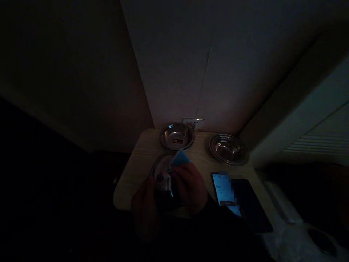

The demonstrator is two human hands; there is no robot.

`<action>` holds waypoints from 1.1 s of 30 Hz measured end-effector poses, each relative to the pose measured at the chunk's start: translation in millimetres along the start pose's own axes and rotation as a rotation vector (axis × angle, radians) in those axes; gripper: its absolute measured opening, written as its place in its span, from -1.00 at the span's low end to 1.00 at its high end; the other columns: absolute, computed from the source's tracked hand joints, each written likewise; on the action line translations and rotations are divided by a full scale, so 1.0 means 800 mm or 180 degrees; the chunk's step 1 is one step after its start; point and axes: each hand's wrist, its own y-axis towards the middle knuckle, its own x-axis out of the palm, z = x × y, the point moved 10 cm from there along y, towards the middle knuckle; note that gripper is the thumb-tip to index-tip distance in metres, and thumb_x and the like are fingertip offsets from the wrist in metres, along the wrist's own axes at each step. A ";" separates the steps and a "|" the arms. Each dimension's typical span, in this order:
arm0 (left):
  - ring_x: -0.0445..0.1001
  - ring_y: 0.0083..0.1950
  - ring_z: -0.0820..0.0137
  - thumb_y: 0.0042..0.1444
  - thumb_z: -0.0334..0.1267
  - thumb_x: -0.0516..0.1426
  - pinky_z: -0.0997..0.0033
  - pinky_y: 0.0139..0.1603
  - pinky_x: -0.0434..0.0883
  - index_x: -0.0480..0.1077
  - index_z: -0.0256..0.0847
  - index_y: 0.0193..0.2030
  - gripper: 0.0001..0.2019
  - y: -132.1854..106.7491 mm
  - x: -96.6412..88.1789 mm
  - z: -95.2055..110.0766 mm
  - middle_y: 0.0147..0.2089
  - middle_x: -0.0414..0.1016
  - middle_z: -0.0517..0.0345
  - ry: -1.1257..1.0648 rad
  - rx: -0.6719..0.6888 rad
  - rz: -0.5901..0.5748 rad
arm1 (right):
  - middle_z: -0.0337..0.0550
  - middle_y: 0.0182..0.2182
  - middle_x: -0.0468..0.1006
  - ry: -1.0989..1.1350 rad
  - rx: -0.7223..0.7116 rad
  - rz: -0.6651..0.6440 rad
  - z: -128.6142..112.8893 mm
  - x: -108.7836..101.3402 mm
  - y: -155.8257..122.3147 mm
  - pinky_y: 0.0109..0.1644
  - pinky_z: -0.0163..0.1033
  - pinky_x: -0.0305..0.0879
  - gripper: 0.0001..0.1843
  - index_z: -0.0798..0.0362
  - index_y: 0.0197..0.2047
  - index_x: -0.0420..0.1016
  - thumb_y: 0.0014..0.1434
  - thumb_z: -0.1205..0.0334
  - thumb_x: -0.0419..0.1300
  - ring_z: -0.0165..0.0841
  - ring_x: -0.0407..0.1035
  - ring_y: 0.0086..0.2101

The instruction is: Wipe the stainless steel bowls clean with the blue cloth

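In dim light, a shiny round metal dish (164,183) is at the near side of the small table, its lower part lost in shadow. My left hand (145,198) is closed on the dish's left rim, thumb uppermost. Over the dish's right side, my right hand (191,185) pinches a thin light-blue piece (180,158) with a pointed corner; whether it is cloth or film I cannot tell. Just behind lies another metal dish (174,135) with a dark red label inside.
Nested metal dishes (228,150) stand at the table's back right. A lit phone (224,191) lies at right, beside a dark flat case (253,205). A wall socket with a plug (194,124) is behind the pale wooden table (133,171). Plastic wrapping (293,236) is at lower right.
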 end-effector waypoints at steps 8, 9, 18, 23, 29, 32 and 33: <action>0.42 -0.41 0.36 -0.04 0.05 0.09 0.44 -0.45 0.34 0.44 -0.25 -0.40 -0.64 0.001 0.002 -0.003 -0.46 0.49 0.16 -0.0056 0.0005 -0.0041 | -0.09 -0.33 0.49 0.0109 -0.0099 -0.0079 0.003 -0.002 0.007 -0.23 -0.22 0.36 -0.79 0.06 -0.18 0.52 0.23 0.30 0.06 -0.33 0.38 -0.29; 0.42 -0.40 0.36 -0.03 0.04 0.08 0.44 -0.44 0.34 0.45 -0.25 -0.41 -0.65 0.001 0.001 -0.001 -0.46 0.49 0.16 0.0060 0.0040 -0.0026 | -0.08 -0.33 0.49 0.0090 -0.0120 -0.0050 0.000 -0.004 0.007 -0.24 -0.22 0.36 -0.78 0.05 -0.16 0.51 0.23 0.30 0.05 -0.32 0.37 -0.29; 0.46 -0.37 0.33 0.00 0.12 0.03 0.46 -0.42 0.36 0.47 -0.25 -0.38 -0.56 0.005 0.000 -0.009 -0.41 0.53 0.11 0.0431 0.0369 -0.0087 | -0.09 -0.35 0.50 0.0279 0.0231 -0.0168 0.021 -0.001 0.020 -0.25 -0.23 0.36 -0.82 0.08 -0.23 0.54 0.20 0.30 0.10 -0.33 0.39 -0.31; 0.47 -0.39 0.31 -0.09 0.10 0.07 0.44 -0.39 0.41 0.47 -0.23 -0.45 -0.60 0.002 -0.007 0.001 -0.44 0.54 0.08 0.0514 0.0664 -0.0055 | -0.11 -0.39 0.48 0.0097 -0.0165 -0.0277 -0.012 0.004 0.007 -0.31 -0.23 0.33 -0.78 0.01 -0.14 0.53 0.21 0.28 0.08 -0.31 0.36 -0.33; 0.52 -0.32 0.25 -0.12 0.12 0.07 0.41 -0.34 0.44 0.52 -0.23 -0.40 -0.56 0.000 -0.009 -0.011 -0.38 0.58 0.04 0.0753 0.0584 0.0053 | -0.11 -0.39 0.46 0.0051 0.0380 -0.0400 0.027 0.006 0.040 -0.27 -0.23 0.31 -0.81 0.10 -0.28 0.55 0.19 0.29 0.10 -0.33 0.37 -0.33; 0.53 -0.32 0.25 -0.11 0.13 0.06 0.41 -0.33 0.45 0.54 -0.22 -0.38 -0.55 0.000 -0.008 -0.013 -0.37 0.59 0.04 0.0866 0.0639 0.0008 | -0.12 -0.40 0.47 -0.0051 0.0107 -0.0499 0.016 0.010 0.047 -0.23 -0.20 0.29 -0.83 0.08 -0.25 0.54 0.18 0.29 0.12 -0.31 0.35 -0.31; 0.53 -0.32 0.25 -0.10 0.13 0.06 0.41 -0.33 0.45 0.54 -0.21 -0.37 -0.55 0.000 -0.005 -0.011 -0.36 0.59 0.04 0.0913 0.0707 -0.0069 | -0.12 -0.38 0.48 -0.0084 -0.0049 -0.0520 0.009 0.011 0.047 -0.21 -0.19 0.28 -0.84 0.07 -0.23 0.54 0.17 0.29 0.13 -0.29 0.35 -0.30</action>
